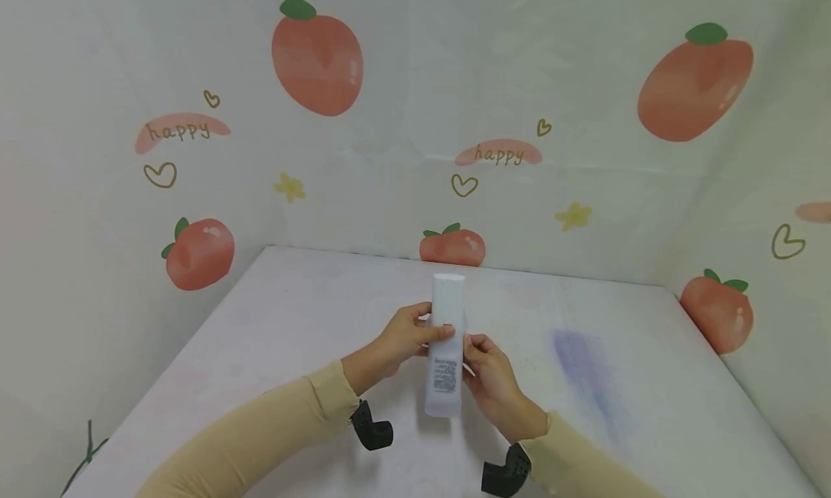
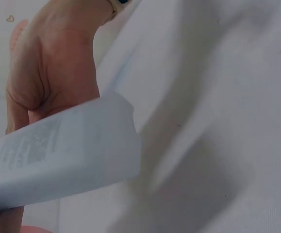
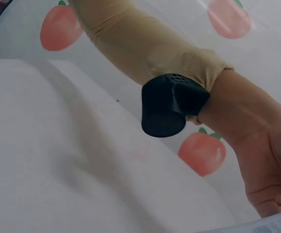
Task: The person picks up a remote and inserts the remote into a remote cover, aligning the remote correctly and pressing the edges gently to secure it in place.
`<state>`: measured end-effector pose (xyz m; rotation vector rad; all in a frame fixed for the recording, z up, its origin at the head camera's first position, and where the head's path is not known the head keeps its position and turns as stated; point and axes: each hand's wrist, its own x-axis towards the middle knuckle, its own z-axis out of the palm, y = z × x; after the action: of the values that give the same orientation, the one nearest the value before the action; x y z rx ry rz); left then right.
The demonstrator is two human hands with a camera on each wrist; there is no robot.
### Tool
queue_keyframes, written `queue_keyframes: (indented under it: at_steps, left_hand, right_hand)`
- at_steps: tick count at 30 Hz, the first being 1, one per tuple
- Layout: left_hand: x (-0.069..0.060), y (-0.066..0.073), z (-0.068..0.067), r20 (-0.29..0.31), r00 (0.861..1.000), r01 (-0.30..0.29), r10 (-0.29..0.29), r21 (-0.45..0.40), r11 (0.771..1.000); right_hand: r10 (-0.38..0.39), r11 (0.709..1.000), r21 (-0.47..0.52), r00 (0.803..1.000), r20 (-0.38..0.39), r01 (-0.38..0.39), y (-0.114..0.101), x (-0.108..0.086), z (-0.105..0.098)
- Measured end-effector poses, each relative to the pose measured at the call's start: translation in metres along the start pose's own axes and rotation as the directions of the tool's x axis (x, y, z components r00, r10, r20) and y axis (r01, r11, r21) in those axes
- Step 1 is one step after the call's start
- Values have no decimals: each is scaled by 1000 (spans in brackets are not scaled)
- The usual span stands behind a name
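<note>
A tall, narrow white box (image 1: 446,307) with a block of grey print low on its front stands tilted above the table in the head view. My left hand (image 1: 405,337) grips it from the left, thumb across the front and fingers at the side and behind. On the other side, my right hand (image 1: 493,375) has curled fingers and thumb pinching the box's right edge; the exact contact is partly hidden. In the left wrist view, the box's lower end (image 2: 106,145) points right, in front of the right hand (image 2: 57,68). Only a sliver of the box (image 3: 271,225) shows in the right wrist view.
A white table (image 1: 311,289) lies beneath the hands, with a purple smudge (image 1: 584,368) at right. Behind it hangs a white sheet (image 1: 402,137) printed with red fruit. Black camera mounts (image 1: 372,427) sit at both wrists.
</note>
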<state>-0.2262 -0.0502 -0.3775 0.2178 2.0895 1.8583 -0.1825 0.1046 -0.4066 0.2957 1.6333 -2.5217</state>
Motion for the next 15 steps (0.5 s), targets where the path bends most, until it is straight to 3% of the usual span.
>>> queue_keyframes:
  at_steps: [8, 15]
  left_hand:
    - [2, 4, -3, 60, 998, 21, -26, 80, 997]
    - [1, 7, -7, 92, 993, 59, -70, 113, 992]
  right_hand:
    - [7, 995, -100, 1000, 7, -6, -3, -5, 5]
    - [83, 994, -79, 995, 56, -79, -10, 0, 4]
